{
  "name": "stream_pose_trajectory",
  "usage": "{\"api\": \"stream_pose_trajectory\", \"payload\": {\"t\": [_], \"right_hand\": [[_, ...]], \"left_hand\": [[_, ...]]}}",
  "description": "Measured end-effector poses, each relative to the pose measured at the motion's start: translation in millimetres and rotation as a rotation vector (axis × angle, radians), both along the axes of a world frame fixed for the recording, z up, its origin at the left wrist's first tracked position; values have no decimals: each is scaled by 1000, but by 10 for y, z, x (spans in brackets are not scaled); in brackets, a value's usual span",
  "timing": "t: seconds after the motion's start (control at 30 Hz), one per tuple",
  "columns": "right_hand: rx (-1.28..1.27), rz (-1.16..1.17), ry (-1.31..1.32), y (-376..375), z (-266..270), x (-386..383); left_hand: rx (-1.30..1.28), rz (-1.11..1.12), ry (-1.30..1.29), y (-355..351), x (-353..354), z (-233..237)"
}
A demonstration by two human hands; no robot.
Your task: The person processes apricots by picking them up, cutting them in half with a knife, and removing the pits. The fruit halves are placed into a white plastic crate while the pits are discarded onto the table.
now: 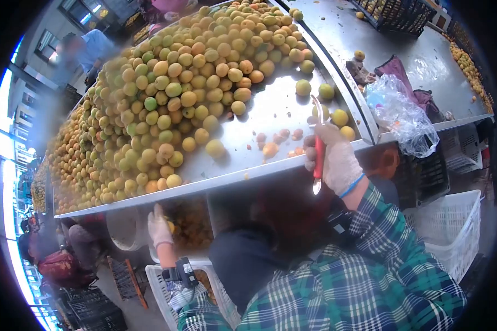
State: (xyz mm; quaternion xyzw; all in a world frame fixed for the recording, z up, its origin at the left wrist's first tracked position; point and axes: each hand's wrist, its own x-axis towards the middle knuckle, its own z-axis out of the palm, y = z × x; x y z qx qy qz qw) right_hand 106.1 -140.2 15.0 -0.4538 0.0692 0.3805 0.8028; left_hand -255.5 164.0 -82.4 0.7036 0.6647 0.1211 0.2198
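Observation:
My right hand point(337, 157), in a pale glove, is closed around the red handle of a pitting tool point(318, 154) with curved metal ends. It is above the table's front edge, beside several yellow-green apricots point(339, 117). Lower on the left, my gloved left hand point(160, 227) is below the table edge, by a container of fruit pieces point(188, 222). A yellow apricot point(172, 227) shows against its palm side; the fingers look curled, partly hidden. Small brown pits point(284, 133) and an orange fruit piece point(270, 150) lie on the metal table point(232, 175).
A large heap of apricots point(171, 105) covers the table's left and middle. A plastic bag point(398, 113) hangs over the right edge near purple cloth point(397, 71). White crates point(453, 220) stand below on the right and left. A co-worker point(91, 49) is at the far left.

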Motion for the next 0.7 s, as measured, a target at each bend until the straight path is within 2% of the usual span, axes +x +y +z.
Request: {"api": "stream_pose_trajectory", "payload": {"t": [0.03,0.13,0.17,0.23,0.3,0.33,0.4,0.47,0.5,0.53,0.6,0.67,0.7], "right_hand": [[1,16,-36,-6,-12,10],[8,34,-81,-50,-36,37],[10,31,-99,-51,-37,35],[-12,36,-117,-56,7,24],[-30,37,-138,-73,71,12],[-15,57,-160,-96,103,-7],[25,72,-176,-148,105,-31],[-34,78,-158,-219,155,-51],[-39,87,-150,-262,116,-44],[-57,91,-99,-296,93,-38],[-118,95,-48,-334,88,-44],[-106,111,-64,-387,98,-45],[-88,134,-75,-409,120,-50]], "left_hand": [[4,1,12,-36,27,76],[526,-95,-150,-285,370,409],[572,-218,-142,-418,623,710],[577,-493,-200,-380,986,897],[408,-579,-326,-406,1522,1019],[528,-690,-36,-195,1651,869],[464,-823,231,-85,1953,755],[390,-858,374,59,2120,557],[283,-806,484,55,2217,576],[282,-819,475,14,2287,576],[206,-674,609,-84,2350,659],[233,-660,563,-154,2294,670],[183,-632,454,-69,2218,590]]}}
